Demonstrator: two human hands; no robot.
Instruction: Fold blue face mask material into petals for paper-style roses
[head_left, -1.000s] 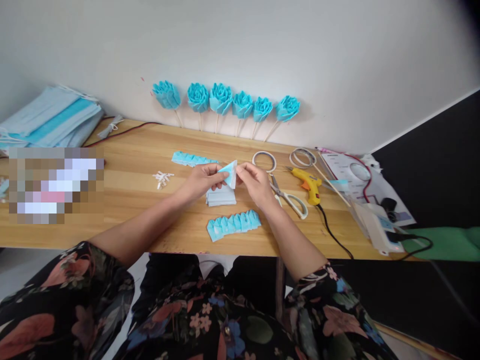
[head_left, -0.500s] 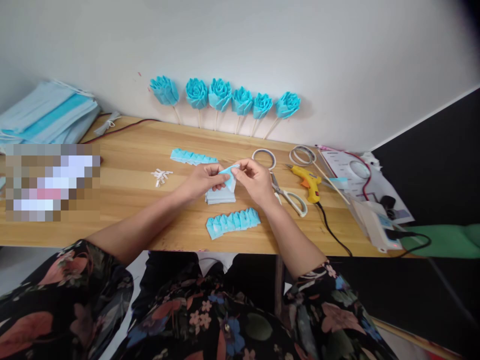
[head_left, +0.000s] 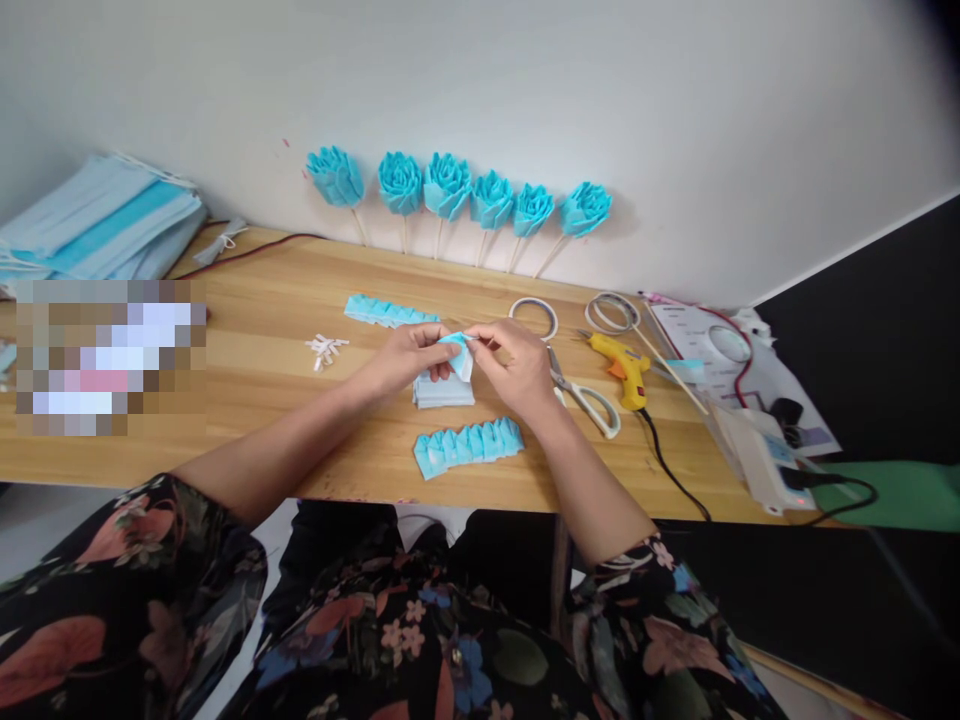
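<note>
Between my two hands is a small piece of light-blue face-mask fabric (head_left: 460, 360), partly folded. My left hand (head_left: 411, 358) pinches its left side with thumb and fingers. At its upper right corner, the fingertips of my right hand (head_left: 516, 360) grip the edge. Just below lies a stack of pale fabric pieces (head_left: 444, 392), partly covered by the held piece. A pleated blue strip (head_left: 469, 445) rests nearer the table's front edge. Behind my left hand lies another pleated strip (head_left: 390, 311), its right end close to my fingers.
Several blue fabric roses (head_left: 448, 188) on sticks lean against the wall. Right of my hands are scissors (head_left: 589, 400), tape rolls (head_left: 534, 318), a yellow glue gun (head_left: 621, 368) and a power strip (head_left: 772, 465). White scraps (head_left: 326, 351) and stacked masks (head_left: 97, 220) lie left.
The held fabric's upper right corner is folded differently, and a narrower part now shows between my hands. My right hand has shifted slightly. The whole view has moved a little.
</note>
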